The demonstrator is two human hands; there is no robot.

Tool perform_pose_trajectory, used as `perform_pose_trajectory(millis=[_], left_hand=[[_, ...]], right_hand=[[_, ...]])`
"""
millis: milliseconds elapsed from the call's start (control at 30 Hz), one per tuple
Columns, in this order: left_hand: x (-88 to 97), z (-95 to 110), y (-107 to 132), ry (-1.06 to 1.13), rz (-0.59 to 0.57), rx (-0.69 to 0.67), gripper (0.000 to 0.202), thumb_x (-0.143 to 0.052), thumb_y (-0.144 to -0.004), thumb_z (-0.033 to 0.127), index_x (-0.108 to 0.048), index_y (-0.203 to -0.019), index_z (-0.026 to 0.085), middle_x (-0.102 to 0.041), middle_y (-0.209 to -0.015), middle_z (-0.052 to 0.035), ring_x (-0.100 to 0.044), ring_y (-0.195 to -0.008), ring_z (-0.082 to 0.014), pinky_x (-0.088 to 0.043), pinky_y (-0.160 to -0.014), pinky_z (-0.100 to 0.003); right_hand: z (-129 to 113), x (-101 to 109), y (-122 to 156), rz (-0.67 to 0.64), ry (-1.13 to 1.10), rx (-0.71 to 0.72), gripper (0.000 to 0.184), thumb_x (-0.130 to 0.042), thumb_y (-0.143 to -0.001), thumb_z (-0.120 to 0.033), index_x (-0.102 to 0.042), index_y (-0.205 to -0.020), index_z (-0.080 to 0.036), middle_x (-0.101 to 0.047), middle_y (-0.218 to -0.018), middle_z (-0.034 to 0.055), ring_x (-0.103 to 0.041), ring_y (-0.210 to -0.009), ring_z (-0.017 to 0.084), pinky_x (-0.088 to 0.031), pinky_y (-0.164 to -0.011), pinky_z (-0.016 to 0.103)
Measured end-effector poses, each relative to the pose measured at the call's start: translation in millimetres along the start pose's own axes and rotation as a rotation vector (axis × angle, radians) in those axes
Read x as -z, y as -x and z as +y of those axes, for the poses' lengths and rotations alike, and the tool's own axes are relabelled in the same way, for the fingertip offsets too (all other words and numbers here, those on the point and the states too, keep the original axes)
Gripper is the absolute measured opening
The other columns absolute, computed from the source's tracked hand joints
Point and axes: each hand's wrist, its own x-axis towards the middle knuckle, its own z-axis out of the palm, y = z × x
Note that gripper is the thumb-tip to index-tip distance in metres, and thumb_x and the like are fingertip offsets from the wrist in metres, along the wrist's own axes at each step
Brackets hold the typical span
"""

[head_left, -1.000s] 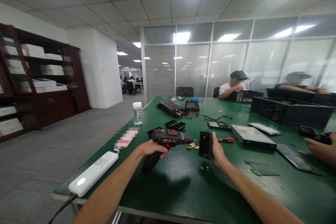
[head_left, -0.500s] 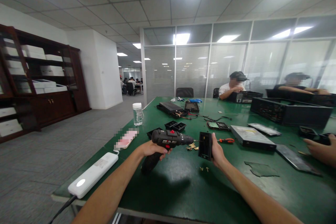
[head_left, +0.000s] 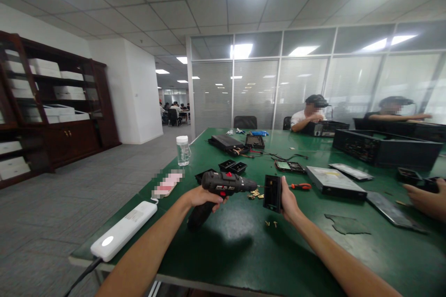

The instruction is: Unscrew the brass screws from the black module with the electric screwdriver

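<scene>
My left hand point(head_left: 205, 198) is wrapped round the grip of a black cordless drill point(head_left: 226, 183) with red switches. The drill points right, and its thin bit reaches to a small black plastic box point(head_left: 272, 193). That box stands upright in my right hand point(head_left: 288, 198), its hollow side turned toward the drill. Whether the bit sits in a screw I cannot make out. Small brass-coloured metal pieces point(head_left: 256, 194) lie on the table behind the gap between drill and box. A few loose screws point(head_left: 271, 224) rest below the box.
Black plastic boxes point(head_left: 232, 167) stand behind the drill. An orange-handled screwdriver point(head_left: 300, 186), an optical drive point(head_left: 335, 183) and a large black computer case point(head_left: 385, 148) are to the right. A white power strip point(head_left: 123, 231), phone point(head_left: 169, 184) and water bottle point(head_left: 182, 151) line the left edge. A co-worker's hand point(head_left: 427, 197) is at far right.
My hands, the drill and the black box stay nearly in place. At the far right, a person across the table has stretched out an arm.
</scene>
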Motion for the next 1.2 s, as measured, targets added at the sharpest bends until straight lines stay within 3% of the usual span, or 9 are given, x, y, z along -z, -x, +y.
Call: perform_pose_trajectory(millis=[1200], left_hand=[[-0.3, 1.1, -1.0, 0.017, -0.008, 0.013, 0.035, -0.061, -0.064, 0.025, -0.053, -0.093, 0.007, -0.052, -0.082, -0.0077, -0.048, -0.052, -0.0082, -0.042, -0.051, -0.024]], right_hand=[[-1.4, -0.5, 2.5, 0.003, 0.008, -0.015, 0.053, -0.046, -0.062, -0.064, -0.060, -0.082, -0.016, -0.061, -0.061, 0.0033, -0.058, -0.055, 0.019, -0.048, -0.054, 0.034]])
